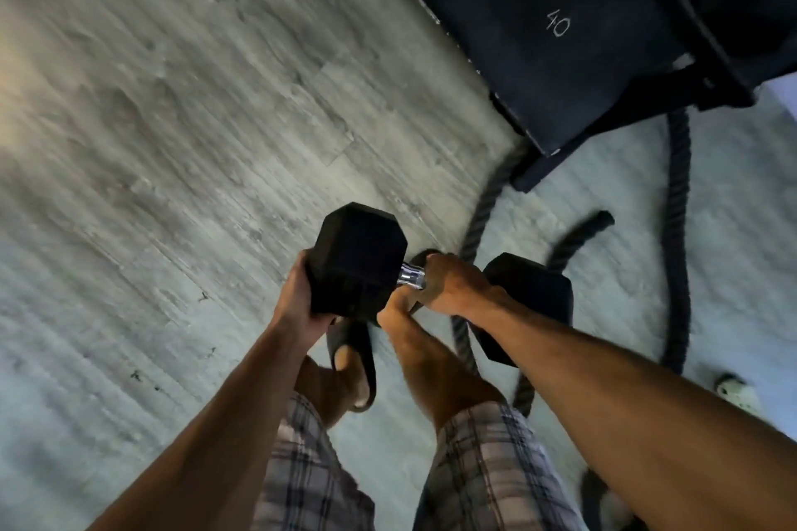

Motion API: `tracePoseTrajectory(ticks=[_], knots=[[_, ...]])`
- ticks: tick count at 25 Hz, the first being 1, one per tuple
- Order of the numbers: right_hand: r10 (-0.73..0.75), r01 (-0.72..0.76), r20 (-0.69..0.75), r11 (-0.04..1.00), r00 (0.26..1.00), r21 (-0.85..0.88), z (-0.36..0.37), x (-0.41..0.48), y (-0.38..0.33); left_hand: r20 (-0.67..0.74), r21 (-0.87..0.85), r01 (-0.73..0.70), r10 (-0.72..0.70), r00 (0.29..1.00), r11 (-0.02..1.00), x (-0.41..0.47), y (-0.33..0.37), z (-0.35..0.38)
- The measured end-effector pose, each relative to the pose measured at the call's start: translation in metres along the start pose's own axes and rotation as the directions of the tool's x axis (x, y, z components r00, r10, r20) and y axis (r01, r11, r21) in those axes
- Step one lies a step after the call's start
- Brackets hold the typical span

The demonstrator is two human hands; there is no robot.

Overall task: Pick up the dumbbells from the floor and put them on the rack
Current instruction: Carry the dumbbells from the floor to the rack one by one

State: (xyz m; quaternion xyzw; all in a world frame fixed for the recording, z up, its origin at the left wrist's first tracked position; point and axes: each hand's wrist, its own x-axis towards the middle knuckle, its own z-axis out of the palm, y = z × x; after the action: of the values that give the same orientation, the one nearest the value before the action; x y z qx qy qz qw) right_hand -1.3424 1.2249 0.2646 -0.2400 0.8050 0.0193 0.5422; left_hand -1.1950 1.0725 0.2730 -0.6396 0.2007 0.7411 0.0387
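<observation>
Above the grey plank floor (172, 121), the black hex dumbbell (358, 259) was held up in front of the person's legs, clear of the ground. The right hand (453, 285) was wrapped around its chrome handle (412, 275). The left hand (297, 297) cupped one head from the side, fingers curled beneath it. A thick dark rope (677, 228) lay on the floor near a black box (539, 56) marked 40.

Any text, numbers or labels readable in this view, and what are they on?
"40": pale handwritten digits, on the upper face of the black box.
Dumbbell: no marking readable on either hex head.
No other text is visible.
</observation>
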Motion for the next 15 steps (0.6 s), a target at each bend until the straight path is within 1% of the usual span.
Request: tracePoseTrajectory(ticks=[4, 9, 12, 14, 15], knots=[[0.072, -0.070, -0.023, 0.995, 0.997, 0.066, -0.064, 0.037, 0.014, 0.026, 0.042, -0.018, 0.017, 1.000, 0.999, 0.028, 0.047, 0.068], [0.152, -0.155, 0.037, 0.982, 0.988, 0.109, -0.141, 0.080, 0.015, -0.021, 0.110, 0.042, -0.040, 0.999, 0.993, 0.054, 0.116, 0.147], [0.165, -0.166, 0.015, 0.976, 0.986, 0.140, -0.180, 0.109, 0.021, -0.027, 0.160, 0.055, -0.051, 0.998, 0.986, 0.073, 0.154, 0.190], [0.175, -0.169, -0.015, 0.969, 0.985, 0.181, -0.204, 0.136, 0.030, -0.024, 0.208, 0.014, -0.009, 1.000, 0.978, 0.093, 0.176, 0.222], [0.174, -0.168, -0.010, 0.966, 0.985, 0.196, -0.213, 0.148, 0.036, -0.033, 0.234, -0.028, 0.037, 0.999, 0.972, 0.103, 0.181, 0.233]])
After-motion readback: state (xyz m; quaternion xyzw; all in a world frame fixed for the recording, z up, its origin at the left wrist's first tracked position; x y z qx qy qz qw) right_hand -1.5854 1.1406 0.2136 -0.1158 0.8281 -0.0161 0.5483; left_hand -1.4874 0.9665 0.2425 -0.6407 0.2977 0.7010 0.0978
